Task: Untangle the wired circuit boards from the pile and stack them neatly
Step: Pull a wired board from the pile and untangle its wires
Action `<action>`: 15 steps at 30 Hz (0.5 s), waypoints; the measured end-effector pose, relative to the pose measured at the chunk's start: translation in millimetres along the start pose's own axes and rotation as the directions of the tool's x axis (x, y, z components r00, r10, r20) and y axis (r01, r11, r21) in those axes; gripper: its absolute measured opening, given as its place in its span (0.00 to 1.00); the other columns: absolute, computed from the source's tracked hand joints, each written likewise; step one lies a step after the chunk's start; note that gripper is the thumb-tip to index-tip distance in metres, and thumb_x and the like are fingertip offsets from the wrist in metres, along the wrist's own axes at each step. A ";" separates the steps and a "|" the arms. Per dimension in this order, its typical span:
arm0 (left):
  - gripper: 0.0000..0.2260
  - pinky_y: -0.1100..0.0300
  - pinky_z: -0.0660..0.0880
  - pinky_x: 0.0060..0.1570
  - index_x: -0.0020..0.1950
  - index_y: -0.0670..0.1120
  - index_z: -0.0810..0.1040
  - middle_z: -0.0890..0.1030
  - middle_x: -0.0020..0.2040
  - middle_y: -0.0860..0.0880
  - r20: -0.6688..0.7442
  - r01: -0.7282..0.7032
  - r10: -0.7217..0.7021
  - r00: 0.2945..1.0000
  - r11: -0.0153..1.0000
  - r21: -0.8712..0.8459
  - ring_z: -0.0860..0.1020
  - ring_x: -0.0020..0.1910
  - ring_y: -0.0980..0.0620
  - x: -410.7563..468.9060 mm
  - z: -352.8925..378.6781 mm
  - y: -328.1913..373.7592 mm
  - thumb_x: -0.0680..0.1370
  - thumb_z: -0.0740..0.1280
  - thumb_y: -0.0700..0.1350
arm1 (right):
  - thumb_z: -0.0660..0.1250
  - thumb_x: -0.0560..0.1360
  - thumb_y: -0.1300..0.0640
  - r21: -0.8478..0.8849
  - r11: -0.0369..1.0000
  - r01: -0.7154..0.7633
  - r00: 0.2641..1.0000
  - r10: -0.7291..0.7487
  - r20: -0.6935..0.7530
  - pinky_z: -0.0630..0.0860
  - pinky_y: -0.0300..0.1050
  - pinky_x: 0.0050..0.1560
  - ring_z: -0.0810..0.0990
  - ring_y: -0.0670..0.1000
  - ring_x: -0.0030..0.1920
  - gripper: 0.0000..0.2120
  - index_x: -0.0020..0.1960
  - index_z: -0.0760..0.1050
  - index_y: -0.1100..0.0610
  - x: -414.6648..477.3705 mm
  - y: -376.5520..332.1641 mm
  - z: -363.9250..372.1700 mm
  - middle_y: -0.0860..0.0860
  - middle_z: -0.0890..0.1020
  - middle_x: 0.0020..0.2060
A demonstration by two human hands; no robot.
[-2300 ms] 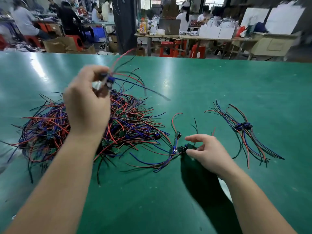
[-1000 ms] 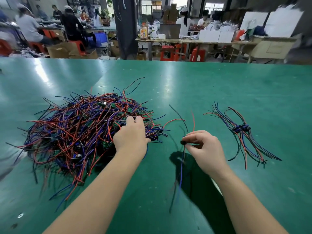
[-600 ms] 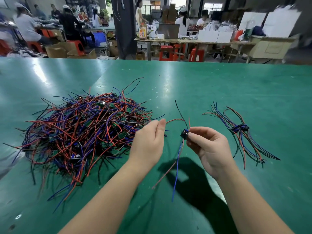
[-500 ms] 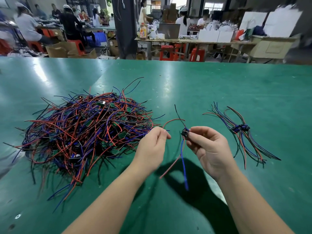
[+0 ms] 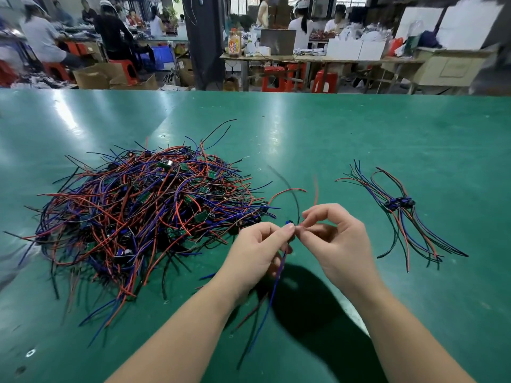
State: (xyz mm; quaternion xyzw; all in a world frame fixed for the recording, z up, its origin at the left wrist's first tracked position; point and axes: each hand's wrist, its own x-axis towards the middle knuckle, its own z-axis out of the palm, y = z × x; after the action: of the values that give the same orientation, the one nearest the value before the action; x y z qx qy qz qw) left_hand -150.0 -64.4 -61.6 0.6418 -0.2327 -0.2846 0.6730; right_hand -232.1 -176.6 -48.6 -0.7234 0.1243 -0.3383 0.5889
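Observation:
A big tangled pile of wired circuit boards (image 5: pixel 143 214), with red, blue and black leads and small green boards, lies on the left of the green table (image 5: pixel 359 128). To the right sits a small neat stack of boards (image 5: pixel 399 203) with wires fanned out. Between them, above the table, both hands hold one small wired board (image 5: pixel 290 224). My left hand (image 5: pixel 257 252) pinches it from the left, and its blue and dark wires hang down below. My right hand (image 5: pixel 334 241) pinches it from the right, red and black wires rising above the fingers.
The table's far edge runs across the top. Beyond it are other workers, red stools, cardboard boxes, a dark pillar and a cluttered bench. My arms cast a dark shadow on the mat near the front.
My left hand left the pile and came across to the board that my right hand lifted off the table. Both hands now pinch it together, its wires dangling.

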 end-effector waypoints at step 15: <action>0.12 0.63 0.76 0.29 0.35 0.49 0.85 0.83 0.34 0.47 0.139 0.056 -0.044 0.989 0.995 -0.085 0.77 0.25 0.54 -13.7 0.2 12.7 0.62 0.72 0.57 | 0.67 0.66 0.56 0.458 0.678 -0.575 0.817 0.505 0.279 0.72 0.33 0.30 0.75 0.43 0.29 0.09 0.36 0.85 0.58 9.4 -1.1 -13.2 0.51 0.78 0.30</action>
State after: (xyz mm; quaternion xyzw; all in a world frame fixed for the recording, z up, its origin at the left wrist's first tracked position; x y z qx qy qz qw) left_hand -159.1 -55.0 -48.2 0.5958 -0.2495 -0.3548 0.6759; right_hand -233.8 -191.8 -43.4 -0.4861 0.1972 -0.1218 0.8426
